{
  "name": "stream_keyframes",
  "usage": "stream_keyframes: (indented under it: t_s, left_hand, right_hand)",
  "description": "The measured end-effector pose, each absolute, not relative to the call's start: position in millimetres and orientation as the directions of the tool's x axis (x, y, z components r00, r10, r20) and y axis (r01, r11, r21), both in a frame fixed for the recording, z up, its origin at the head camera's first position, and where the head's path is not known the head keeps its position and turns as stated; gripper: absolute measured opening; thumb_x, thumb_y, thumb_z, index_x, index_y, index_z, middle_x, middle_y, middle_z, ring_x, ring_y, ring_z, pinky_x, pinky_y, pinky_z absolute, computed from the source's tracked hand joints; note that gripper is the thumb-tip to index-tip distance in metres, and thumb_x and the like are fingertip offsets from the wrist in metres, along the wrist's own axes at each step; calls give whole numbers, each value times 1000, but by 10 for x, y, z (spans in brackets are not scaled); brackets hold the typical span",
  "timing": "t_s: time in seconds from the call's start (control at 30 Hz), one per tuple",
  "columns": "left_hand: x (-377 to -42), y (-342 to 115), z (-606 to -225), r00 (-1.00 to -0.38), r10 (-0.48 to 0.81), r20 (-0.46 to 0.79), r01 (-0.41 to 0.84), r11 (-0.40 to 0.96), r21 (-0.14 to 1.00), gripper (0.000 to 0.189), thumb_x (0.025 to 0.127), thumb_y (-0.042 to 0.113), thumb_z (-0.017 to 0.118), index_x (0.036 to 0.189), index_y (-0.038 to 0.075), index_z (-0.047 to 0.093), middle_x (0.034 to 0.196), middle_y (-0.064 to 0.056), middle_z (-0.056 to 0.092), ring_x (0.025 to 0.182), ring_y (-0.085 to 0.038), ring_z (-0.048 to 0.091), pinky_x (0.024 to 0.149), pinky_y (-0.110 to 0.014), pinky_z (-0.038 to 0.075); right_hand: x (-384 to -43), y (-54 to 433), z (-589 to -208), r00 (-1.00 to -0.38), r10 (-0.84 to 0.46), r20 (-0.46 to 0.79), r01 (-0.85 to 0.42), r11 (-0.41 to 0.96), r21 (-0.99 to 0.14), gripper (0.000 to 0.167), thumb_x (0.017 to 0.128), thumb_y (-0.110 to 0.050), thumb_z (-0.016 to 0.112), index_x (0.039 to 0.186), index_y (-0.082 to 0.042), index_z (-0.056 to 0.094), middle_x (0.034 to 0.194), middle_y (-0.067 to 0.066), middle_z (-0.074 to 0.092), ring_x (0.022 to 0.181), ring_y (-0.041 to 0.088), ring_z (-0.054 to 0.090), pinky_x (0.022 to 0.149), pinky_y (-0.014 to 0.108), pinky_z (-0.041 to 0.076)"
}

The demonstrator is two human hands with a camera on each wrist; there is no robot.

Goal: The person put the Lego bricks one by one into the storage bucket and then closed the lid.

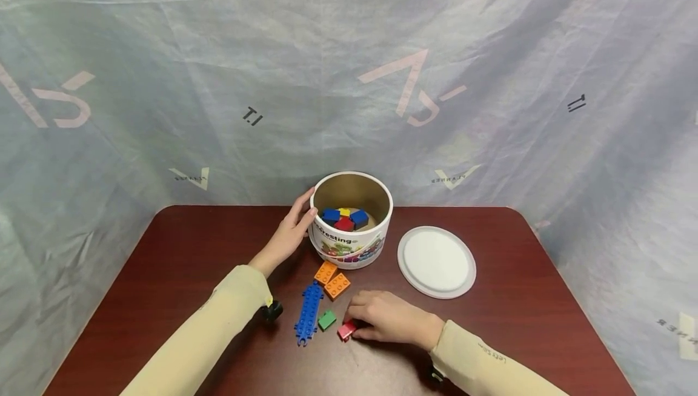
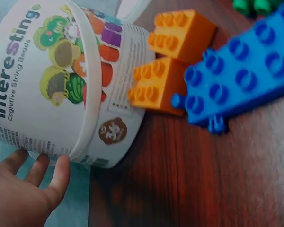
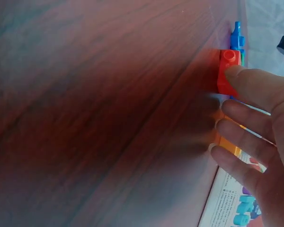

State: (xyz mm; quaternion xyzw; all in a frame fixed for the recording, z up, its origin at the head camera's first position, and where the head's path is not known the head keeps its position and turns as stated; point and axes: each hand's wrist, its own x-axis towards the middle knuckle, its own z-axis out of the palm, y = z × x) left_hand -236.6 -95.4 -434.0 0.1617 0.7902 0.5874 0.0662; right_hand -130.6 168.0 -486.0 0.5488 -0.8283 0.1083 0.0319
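Note:
My left hand (image 1: 290, 234) rests against the left side of a white printed bucket (image 1: 349, 247), fingers spread and fairly straight. In the left wrist view its fingertips (image 2: 62, 163) touch the bucket's wall. Close to the table's front, my right hand (image 1: 389, 318) pinches a small red brick (image 1: 346, 330). The thumb lies on this brick (image 3: 228, 71) in the right wrist view, while the other fingers extend beside it. Just left of it lie a green brick (image 1: 327, 320) and a long blue studded piece (image 1: 309, 313). Two orange bricks (image 1: 337, 286) lie before the bucket.
Inside the bucket are several bricks, among them a blue one (image 1: 358, 218) and a red one (image 1: 345, 224). A round white lid (image 1: 436, 261) lies flat to its right. Behind the brown table (image 1: 523, 311) hangs a pale printed cloth (image 1: 322, 81).

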Motion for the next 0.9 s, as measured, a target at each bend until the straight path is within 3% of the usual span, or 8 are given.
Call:
stream_keyframes:
  t_s: [0.2,0.57,0.9]
  left_hand:
    - [-2525,-977,-4593,-944,315,93,180,260,949,62,114,27,44,169,24,16,170,-19,24,146,-43,40,101,-68,47]
    - [-2521,-978,-4579,-943,315,111,200,264,944,60,112,40,46,167,38,20,170,-12,27,146,-39,43,101,-66,49]
    - [-2509,-972,-4577,-944,311,107,198,277,940,60,113,40,45,167,38,20,169,-12,29,141,-38,47,98,-63,51]
  right_hand:
    - [-1311,1688,-4874,-389,-903,182,-920,370,-133,17,92,-30,81,103,-19,73,99,-8,65,95,5,62,85,19,52]
    - [-1323,1725,-4865,-403,-893,201,-914,379,-145,16,92,-29,82,100,-17,76,99,-7,66,94,6,63,85,20,52]
    - [-1338,1783,-4829,-416,-891,179,-909,401,-118,14,91,-29,82,95,-17,75,99,-7,66,92,6,63,83,20,53]
